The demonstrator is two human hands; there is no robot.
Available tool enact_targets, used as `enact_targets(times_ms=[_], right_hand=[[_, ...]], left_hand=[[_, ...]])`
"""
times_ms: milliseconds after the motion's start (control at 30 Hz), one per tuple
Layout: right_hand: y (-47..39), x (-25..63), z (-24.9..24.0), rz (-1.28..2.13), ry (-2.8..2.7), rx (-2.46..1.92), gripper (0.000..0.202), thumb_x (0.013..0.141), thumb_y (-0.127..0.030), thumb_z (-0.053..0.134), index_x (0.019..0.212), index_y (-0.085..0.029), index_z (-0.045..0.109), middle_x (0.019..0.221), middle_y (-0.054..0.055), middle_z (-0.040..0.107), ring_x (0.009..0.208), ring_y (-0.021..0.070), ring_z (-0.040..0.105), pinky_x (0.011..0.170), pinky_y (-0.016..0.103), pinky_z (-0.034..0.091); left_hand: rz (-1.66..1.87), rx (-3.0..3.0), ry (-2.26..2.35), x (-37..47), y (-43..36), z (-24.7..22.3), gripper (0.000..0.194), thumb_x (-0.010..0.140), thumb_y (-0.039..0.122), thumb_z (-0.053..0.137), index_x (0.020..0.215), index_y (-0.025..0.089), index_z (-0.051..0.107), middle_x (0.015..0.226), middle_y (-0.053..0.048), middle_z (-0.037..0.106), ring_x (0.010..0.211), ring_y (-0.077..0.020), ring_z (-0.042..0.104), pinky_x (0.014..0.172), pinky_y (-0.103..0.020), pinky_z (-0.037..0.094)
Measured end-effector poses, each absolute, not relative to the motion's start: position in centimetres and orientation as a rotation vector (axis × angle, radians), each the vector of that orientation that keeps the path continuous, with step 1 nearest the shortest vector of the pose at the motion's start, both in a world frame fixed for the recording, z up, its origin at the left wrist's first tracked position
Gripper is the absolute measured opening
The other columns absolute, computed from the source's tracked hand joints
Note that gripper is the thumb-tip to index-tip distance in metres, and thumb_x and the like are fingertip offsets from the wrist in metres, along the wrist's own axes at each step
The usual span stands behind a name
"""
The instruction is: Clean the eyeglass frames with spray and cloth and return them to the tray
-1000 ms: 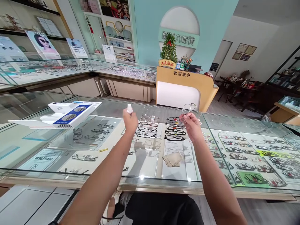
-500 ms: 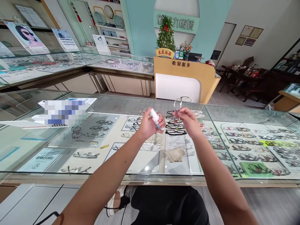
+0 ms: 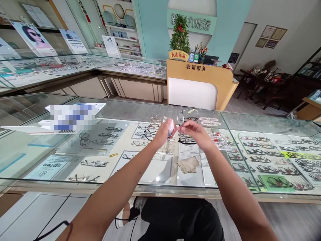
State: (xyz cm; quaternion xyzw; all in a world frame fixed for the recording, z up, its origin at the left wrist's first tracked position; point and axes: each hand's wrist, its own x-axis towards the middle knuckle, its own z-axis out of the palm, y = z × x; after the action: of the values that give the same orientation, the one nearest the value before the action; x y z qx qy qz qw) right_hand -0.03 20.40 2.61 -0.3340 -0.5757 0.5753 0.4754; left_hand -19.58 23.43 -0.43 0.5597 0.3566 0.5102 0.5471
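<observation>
While the folded beige cloth (image 3: 188,164) is lying at the display counter (image 3: 190,189), both hands are working beyond it, head view. Left hand (image 3: 162,134) is wrapping round a small white spray bottle (image 3: 171,127), beyond and left of the cloth; a closed fist grip, probably for steadying the body with the top free. Right hand (image 3: 200,134) is pinching clear-lensed eyeglasses (image 3: 180,118) by fingertips, straight beyond the cloth, lenses up; likely keeping most of the lens area untouched. Bottle and glasses are sitting close together; can't tell if touching. White box (image 3: 72,117) is resting far left of the cloth, its print pixelated. Left fingers are hiding most of the bottle and its label; right fingers are covering part of the glasses, and dark frames behind are blurring the lower outline.
</observation>
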Motion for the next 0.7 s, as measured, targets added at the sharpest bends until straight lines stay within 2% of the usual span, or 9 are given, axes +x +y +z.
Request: enact_targets(times_ms=[133,267,467,700], right_hand=[[20.4,-0.4,2.3,1.451,-1.412,-0.782,0.040,0.077,-0.057,0.096,0.086,-0.027,0.071,0.095,0.002,0.084,0.102,0.0244,0.076,0.102,0.045,0.056],[20.3,-0.6,2.3,1.486,-1.429,-0.744,0.039,0.080,-0.056,0.095,0.085,-0.027,0.070,0.092,0.002,0.083,0.099,0.0240,0.077,0.103,0.045,0.055],[20.3,0.1,2.9,1.424,-1.346,-0.772,0.037,0.080,-0.055,0.095,0.087,-0.027,0.071,0.099,0.002,0.084,0.098,0.0225,0.075,0.100,0.042,0.055],[21.0,0.6,2.6,1.418,-1.133,-0.733,0.038,0.077,-0.053,0.098,0.088,-0.029,0.071,0.104,0.001,0.084,0.097,0.0208,0.075,0.098,0.037,0.057]], left_hand=[[1.228,1.332,0.868,-19.5,23.4,-0.9,0.070,0.089,0.088,0.059,0.068,0.021,0.062,0.059,-0.004,0.055,0.055,-0.0148,0.049,0.047,-0.026,0.041],[1.223,1.285,0.858,-19.4,23.4,-0.8,0.069,0.093,0.082,0.060,0.065,0.020,0.062,0.060,-0.005,0.056,0.056,-0.0152,0.052,0.047,-0.025,0.043],[1.173,1.384,0.811,-19.4,23.4,-0.9,0.079,0.090,0.093,0.052,0.064,0.020,0.062,0.060,-0.004,0.054,0.054,-0.0146,0.050,0.049,-0.027,0.042],[1.014,1.587,0.879,-18.9,22.8,-1.4,0.073,0.095,0.086,0.051,0.066,0.020,0.061,0.060,-0.003,0.054,0.052,-0.0145,0.047,0.052,-0.029,0.039]])
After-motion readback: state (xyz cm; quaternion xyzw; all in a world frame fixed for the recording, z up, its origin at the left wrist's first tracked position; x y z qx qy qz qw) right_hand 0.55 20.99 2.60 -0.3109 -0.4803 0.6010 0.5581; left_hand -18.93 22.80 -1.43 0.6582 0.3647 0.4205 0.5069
